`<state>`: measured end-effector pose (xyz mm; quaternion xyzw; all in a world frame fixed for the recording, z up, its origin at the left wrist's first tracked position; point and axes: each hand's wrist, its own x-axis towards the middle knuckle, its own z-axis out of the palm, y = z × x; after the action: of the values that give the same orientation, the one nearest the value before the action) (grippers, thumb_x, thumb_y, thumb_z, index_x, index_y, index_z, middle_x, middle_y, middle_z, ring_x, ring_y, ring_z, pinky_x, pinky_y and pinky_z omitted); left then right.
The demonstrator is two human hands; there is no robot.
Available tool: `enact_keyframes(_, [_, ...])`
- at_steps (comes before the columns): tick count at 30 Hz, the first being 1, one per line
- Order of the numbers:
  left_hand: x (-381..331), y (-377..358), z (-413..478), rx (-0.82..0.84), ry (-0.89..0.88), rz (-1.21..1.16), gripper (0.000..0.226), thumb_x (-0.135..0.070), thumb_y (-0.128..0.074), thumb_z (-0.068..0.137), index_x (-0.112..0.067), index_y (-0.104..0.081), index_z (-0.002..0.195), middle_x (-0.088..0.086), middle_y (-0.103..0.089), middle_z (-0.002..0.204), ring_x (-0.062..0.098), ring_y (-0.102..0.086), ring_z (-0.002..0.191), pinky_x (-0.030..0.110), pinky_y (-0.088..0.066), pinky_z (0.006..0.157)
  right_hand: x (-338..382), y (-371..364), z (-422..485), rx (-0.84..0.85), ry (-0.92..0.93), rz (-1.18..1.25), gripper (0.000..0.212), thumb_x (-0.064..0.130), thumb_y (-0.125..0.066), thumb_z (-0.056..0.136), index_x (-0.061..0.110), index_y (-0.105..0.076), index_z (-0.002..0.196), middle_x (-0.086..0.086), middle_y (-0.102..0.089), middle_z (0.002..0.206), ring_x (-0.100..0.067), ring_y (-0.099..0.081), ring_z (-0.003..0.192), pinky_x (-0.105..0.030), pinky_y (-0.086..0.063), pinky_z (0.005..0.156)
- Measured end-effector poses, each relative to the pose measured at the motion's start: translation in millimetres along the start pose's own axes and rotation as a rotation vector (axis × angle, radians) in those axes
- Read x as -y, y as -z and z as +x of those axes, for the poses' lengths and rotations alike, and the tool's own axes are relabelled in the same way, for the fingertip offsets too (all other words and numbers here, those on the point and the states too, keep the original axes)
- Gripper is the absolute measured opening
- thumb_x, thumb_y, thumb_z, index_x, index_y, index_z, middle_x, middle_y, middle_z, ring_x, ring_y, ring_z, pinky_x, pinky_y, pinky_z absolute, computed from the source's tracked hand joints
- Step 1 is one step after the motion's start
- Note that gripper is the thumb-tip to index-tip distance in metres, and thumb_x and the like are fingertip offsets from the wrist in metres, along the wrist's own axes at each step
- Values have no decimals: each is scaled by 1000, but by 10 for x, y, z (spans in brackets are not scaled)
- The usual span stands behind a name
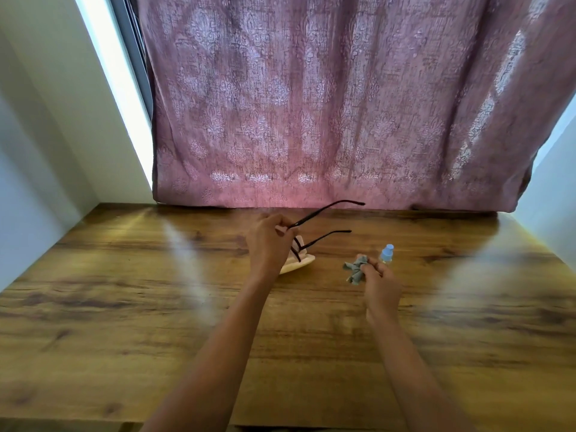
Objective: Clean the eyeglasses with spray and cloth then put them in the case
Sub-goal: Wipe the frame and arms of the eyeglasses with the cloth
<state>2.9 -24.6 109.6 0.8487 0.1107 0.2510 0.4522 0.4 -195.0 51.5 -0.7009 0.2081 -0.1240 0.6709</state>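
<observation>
R hand (381, 286) pinches cloth (355, 269), L hand (268, 241) eyeglasses (296, 249), mid table (124, 307).

Backlit curtain (327, 104); glare streaks on table (124, 307).

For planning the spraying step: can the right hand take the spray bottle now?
Probably not yet: the spray bottle stands just beyond the right hand with nothing between, but that hand is pinching the cloth.

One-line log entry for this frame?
left hand: holds glasses, temples unfolded | right hand: pinches cloth | spray: upright on table | case: on table by left hand
</observation>
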Motion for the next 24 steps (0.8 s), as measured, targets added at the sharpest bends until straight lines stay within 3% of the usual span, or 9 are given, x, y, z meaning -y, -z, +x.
enact_keyframes(2, [-9, -12, 8, 15, -92, 44, 4, -18, -72, 78, -17, -70, 80, -6, -65, 79, 9, -60, 64, 22, -47, 66, 100, -3, -20, -80, 150, -34, 20, 6, -57, 85, 4, -67, 102, -9, -65, 93, -15, -58, 78, -19, -45, 62])
enact_keyframes(5, [-40, -38, 8, 70, -233, 86, 9, -10, -69, 79, -11, -72, 88, 0, -72, 81, 8, -60, 65, 11, -44, 61, 347, -38, -50, -161, 538, -117, 15, 2, -61, 81, 0, -68, 95, -9, -61, 91, -22, -60, 80, -24, -50, 71])
enact_keyframes(7, [-37, -61, 11, 88, -304, 125, 11, -10, -69, 79, -12, -74, 89, 2, -74, 79, 10, -61, 64, 20, -50, 61, 517, -95, -78, -140, 821, -179, 16, -3, -62, 78, -3, -67, 93, -13, -61, 95, -20, -60, 83, -13, -48, 75])
enact_keyframes(9, [-22, -84, 12, 107, -341, 134, 12, -10, -69, 78, -14, -74, 88, 3, -74, 79, 15, -64, 66, 32, -54, 66, 617, -178, -115, -64, 993, -312, 19, -6, -62, 77, -3, -67, 95, -14, -60, 100, -15, -56, 88, -3, -40, 81])
enact_keyframes(12, [-26, -89, 13, 98, -403, 119, 14, -12, -69, 78, -13, -74, 91, 4, -74, 82, 17, -66, 69, 32, -55, 67, 612, -307, -155, 113, 1025, -523, 28, -3, -59, 81, 1, -65, 107, -12, -59, 110, -19, -57, 99, -12, -37, 86])
enact_keyframes(15, [-15, -68, 8, 76, -439, 98, 14, -10, -69, 78, -13, -75, 90, 3, -75, 80, 15, -66, 67, 27, -53, 64, 555, -366, -151, 209, 1042, -592, 32, -4, -61, 79, 1, -64, 111, -10, -65, 105, -22, -60, 98, -18, -37, 84])
enact_keyframes(21, [77, -77, -45, 86, -403, 79, 12, -8, -70, 77, -10, -75, 88, 5, -74, 76, 13, -62, 61, 16, -40, 59, 538, -174, 104, 168, 932, -635, 30, -12, -59, 74, 5, -70, 96, -8, -71, 92, -21, -58, 88, -17, -32, 75])
enact_keyframes(24, [99, -77, -42, 95, -408, 83, 15, -6, -71, 76, -10, -75, 89, 5, -73, 77, 14, -63, 61, 18, -45, 60, 505, -62, 213, 85, 856, -637, 26, -11, -60, 76, 4, -70, 95, -10, -72, 87, -27, -59, 83, -21, -32, 71])
